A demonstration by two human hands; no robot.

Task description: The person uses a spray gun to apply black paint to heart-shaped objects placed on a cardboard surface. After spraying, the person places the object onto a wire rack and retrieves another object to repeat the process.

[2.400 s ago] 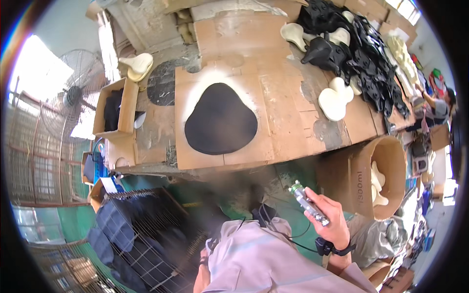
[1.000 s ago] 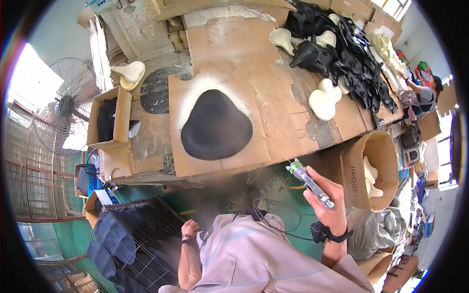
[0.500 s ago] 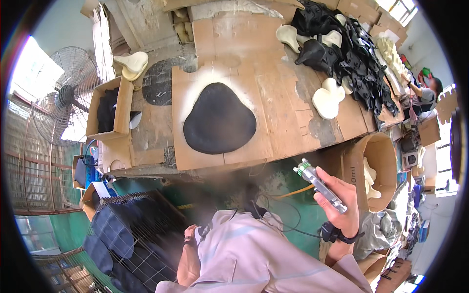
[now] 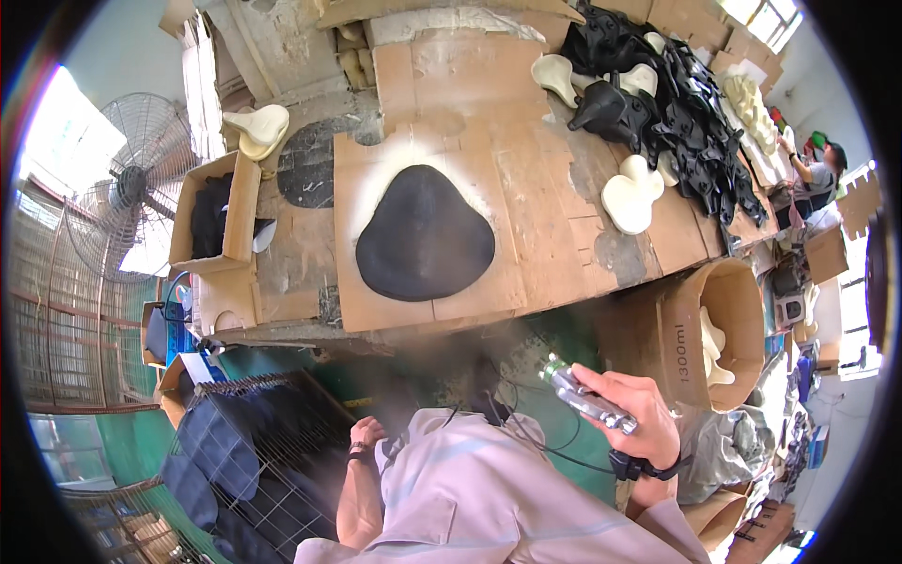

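Observation:
My right hand [image 4: 631, 414] grips a small metal spray gun [image 4: 583, 395], nozzle pointing up-left toward the table edge; a fine mist hangs in front of it. A black saddle-shaped cover [image 4: 423, 237] lies flat on a cardboard sheet [image 4: 526, 188] on the table, ringed by pale overspray. My left hand [image 4: 365, 436] hangs low by my body, fingers curled, holding nothing, above a wire cage [image 4: 254, 451] filled with dark pieces.
Cream foam saddle shapes [image 4: 631, 193] and a heap of black covers [image 4: 691, 122] lie at the table's right. An open box [image 4: 218, 211] with black parts stands left, beside a fan [image 4: 132, 179]. A round cardboard drum [image 4: 728, 329] stands right. Another person [image 4: 816, 169] works far right.
My right hand with the spray gun has dropped slightly and drifted right, away from the table edge. My left hand has stayed low by the wire cage. The black cover has not moved.

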